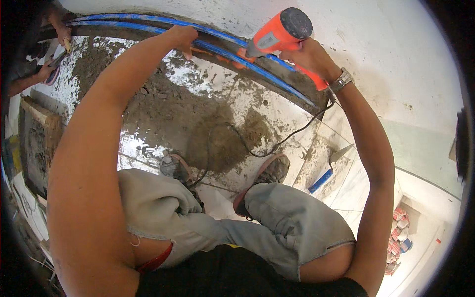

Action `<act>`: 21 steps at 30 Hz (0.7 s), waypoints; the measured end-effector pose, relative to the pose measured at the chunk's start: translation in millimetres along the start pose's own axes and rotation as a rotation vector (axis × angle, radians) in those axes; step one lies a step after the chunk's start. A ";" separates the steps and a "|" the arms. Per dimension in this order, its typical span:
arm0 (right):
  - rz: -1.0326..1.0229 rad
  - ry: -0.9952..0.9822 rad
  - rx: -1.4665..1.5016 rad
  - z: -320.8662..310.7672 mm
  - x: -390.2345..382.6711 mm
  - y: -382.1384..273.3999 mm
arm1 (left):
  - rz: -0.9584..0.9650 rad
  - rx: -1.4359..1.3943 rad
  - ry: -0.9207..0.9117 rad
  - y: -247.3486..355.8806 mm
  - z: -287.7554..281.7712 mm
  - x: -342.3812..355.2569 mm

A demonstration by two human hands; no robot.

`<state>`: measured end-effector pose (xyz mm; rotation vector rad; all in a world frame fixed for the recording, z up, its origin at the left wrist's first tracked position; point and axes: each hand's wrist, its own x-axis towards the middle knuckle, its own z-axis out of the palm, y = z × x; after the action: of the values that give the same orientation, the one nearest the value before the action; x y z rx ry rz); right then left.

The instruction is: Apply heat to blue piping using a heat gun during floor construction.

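Note:
My right hand [309, 57] grips the handle of an orange heat gun [274, 32], tilted with its metal nozzle down at the blue pipes [262, 74] along the wall. Its black cord [302, 128] loops over the muddy tiles by my feet. My left hand [182, 40] is farther left, fingers curled over the lower blue pipe, partly hiding it. Short orange pieces [222, 58] lie along the pipes beneath and beside them. A blue-handled trowel [321, 179] rests on the floor to my right, below the cord.
A co-worker's hands [47, 69] work at upper left among the pipe ends. Dark mortar [163, 104] is spread over the white tiles. A mortar-caked board [37, 143] stands at left. The white wall [376, 44] borders the pipe channel. Red-and-white bags [398, 232] sit at lower right.

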<state>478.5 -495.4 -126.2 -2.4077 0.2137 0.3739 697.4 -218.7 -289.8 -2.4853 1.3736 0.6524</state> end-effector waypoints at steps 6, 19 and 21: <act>0.033 0.040 -0.040 -3.9 3.5 1.0 | 0.018 0.010 0.042 -5.2 3.6 3.2; 0.044 -0.016 0.040 -10.2 -0.3 26.8 | -0.001 -0.001 0.022 -7.0 7.5 -0.3; 0.054 -0.029 0.071 -11.1 -1.5 27.5 | 0.018 -0.013 -0.006 -7.1 7.4 1.1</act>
<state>472.5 -523.3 -134.3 -2.3289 0.2745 0.4192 701.9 -212.8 -297.0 -2.4822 1.3951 0.6746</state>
